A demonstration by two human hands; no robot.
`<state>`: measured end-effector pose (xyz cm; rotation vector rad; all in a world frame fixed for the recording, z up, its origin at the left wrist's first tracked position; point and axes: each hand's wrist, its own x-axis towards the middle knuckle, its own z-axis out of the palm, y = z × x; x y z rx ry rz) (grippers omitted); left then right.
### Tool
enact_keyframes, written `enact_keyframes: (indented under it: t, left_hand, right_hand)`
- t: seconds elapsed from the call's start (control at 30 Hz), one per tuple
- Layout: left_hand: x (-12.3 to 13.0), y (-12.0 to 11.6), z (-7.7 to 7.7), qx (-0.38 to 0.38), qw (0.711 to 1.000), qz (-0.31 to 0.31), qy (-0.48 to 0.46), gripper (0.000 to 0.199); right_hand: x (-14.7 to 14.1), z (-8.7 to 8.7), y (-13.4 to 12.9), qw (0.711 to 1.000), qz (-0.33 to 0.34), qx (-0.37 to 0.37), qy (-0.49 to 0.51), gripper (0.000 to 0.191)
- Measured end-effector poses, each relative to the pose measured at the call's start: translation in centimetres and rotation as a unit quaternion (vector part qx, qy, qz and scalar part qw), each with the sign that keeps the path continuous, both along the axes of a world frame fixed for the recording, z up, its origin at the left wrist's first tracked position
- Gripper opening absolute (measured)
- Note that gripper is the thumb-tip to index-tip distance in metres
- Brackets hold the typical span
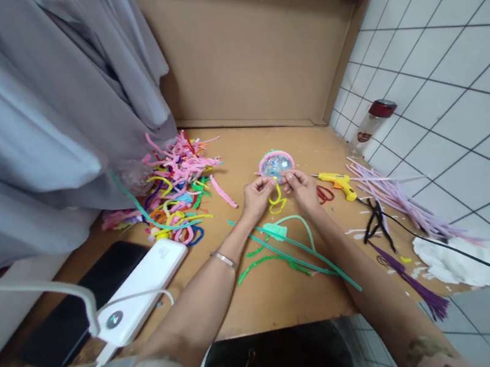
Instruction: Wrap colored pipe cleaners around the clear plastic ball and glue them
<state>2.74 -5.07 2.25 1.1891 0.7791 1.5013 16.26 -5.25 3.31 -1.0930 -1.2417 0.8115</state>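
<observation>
My left hand [257, 200] is closed in a pinch on a yellow pipe cleaner [279, 204], whose curled length hangs down between my hands. Fingertips of my right hand [302, 190] are pressed together close by, and what they hold is hidden. Just beyond both hands is a round, clear, shiny piece [276, 163] with a pink fuzzy rim and small blue bits visible in it. I cannot tell whether my fingers touch it. Under my forearms lie long teal pipe cleaners [300, 251], green pipe cleaners [264, 260] and a mint-coloured piece [275, 231].
A heap of mixed pipe cleaners [182, 168] lies left. Nearer are a white power bank [150, 288] and a black phone [91, 301]. To the right are a yellow glue gun [338, 184], lilac pipe cleaners [397, 203], a purple tassel [417, 286] and a bottle [369, 129].
</observation>
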Motion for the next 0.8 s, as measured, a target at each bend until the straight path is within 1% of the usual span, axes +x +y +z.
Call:
enact_keyframes:
  t: [0.17, 0.27, 0.43, 0.57, 0.7, 0.8]
  left_hand:
    - [0.13, -0.07, 0.13, -0.001, 1.000, -0.009, 0.001, 0.045]
    - [0.23, -0.10, 0.16, 0.002, 1.000, -0.008, 0.004, 0.044]
    - [0.32, -0.10, 0.21, -0.003, 0.999, -0.030, 0.013, 0.042]
    - [0.30, -0.08, 0.21, 0.004, 0.999, -0.039, 0.013, 0.041]
    - [0.25, 0.04, -0.02, 0.021, 0.999, -0.036, 0.022, 0.041]
    - [0.26, 0.09, -0.11, 0.018, 0.999, -0.023, 0.025, 0.037]
  right_hand:
    - [0.26, 0.05, 0.02, 0.999, 0.001, 0.014, -0.037, 0.037]
    - [0.27, 0.07, 0.00, 0.999, 0.002, 0.015, -0.040, 0.034]
    - [0.22, 0.24, -0.19, 0.998, 0.014, 0.018, -0.054, 0.032]
    - [0.14, 0.17, -0.19, 0.998, 0.010, 0.011, -0.055, 0.031]
    - [0.10, 0.14, -0.18, 0.998, 0.005, 0.014, -0.057, 0.028]
    - [0.08, 0.31, -0.35, 0.997, 0.003, 0.024, -0.078, 0.027]
